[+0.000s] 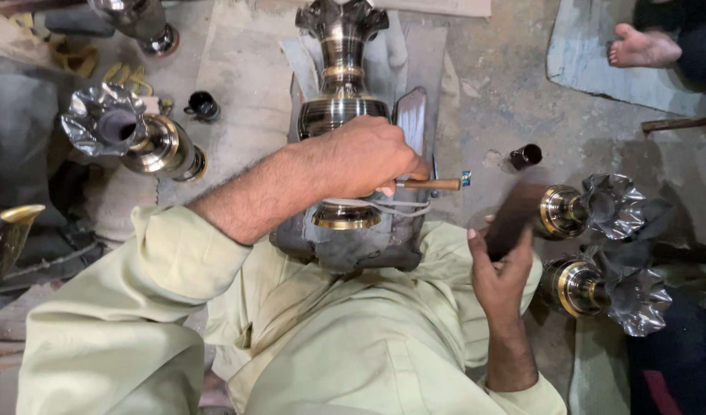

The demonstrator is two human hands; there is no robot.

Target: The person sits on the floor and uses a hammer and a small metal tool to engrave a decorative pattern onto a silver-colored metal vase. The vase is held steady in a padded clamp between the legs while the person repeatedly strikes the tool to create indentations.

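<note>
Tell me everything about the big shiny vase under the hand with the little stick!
The big shiny dark metal vase with gold bands lies on its side on a grey padded block, between the person's knees. Its ruffled mouth points away from the person and its round gold-rimmed foot points toward them. The body is wide and the neck narrow. The left hand rests on its belly, pinching a thin wooden-handled tool. White cord loops lie near the foot.

floor [507,92]: grey, dusty concrete
left side: fluted brass vase [134,134] lying, small black cup [203,105]
right side: two fluted vases [599,246] lying, dark cylinder [526,156]
</note>
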